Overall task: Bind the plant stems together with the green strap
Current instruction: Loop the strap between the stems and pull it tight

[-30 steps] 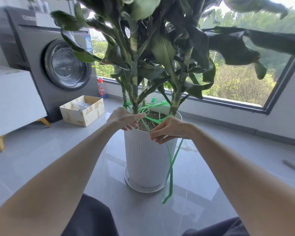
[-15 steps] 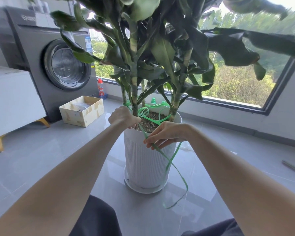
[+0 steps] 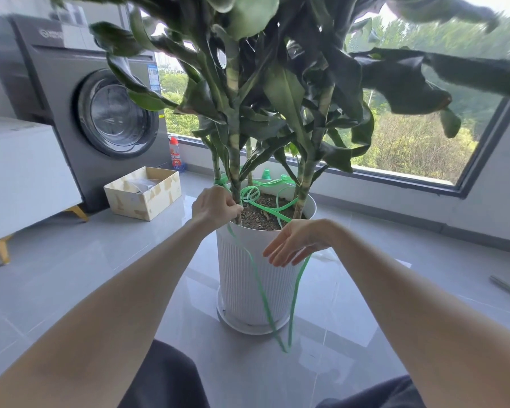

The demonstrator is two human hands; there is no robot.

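A leafy plant with several striped stems (image 3: 233, 160) grows from a white ribbed pot (image 3: 249, 278) on a saucer. A thin green strap (image 3: 261, 282) loops around the stem bases over the soil and hangs down the pot's front to the floor. My left hand (image 3: 214, 206) pinches the strap at the foot of the left stem. My right hand (image 3: 295, 242) hovers in front of the pot rim, palm up with fingers straight; the strap passes just behind its fingers, not gripped.
A grey washing machine (image 3: 100, 113) stands at the back left, with a white cabinet (image 3: 21, 172) in front of it. An open cardboard box (image 3: 143, 192) and a bottle (image 3: 175, 156) sit on the grey tile floor. A wide window (image 3: 409, 142) runs behind the plant.
My right hand has let go of the strap and opened, palm up, moving slightly right. The loose strap loop has dropped straight down the pot. My left hand has stayed at the left stem.
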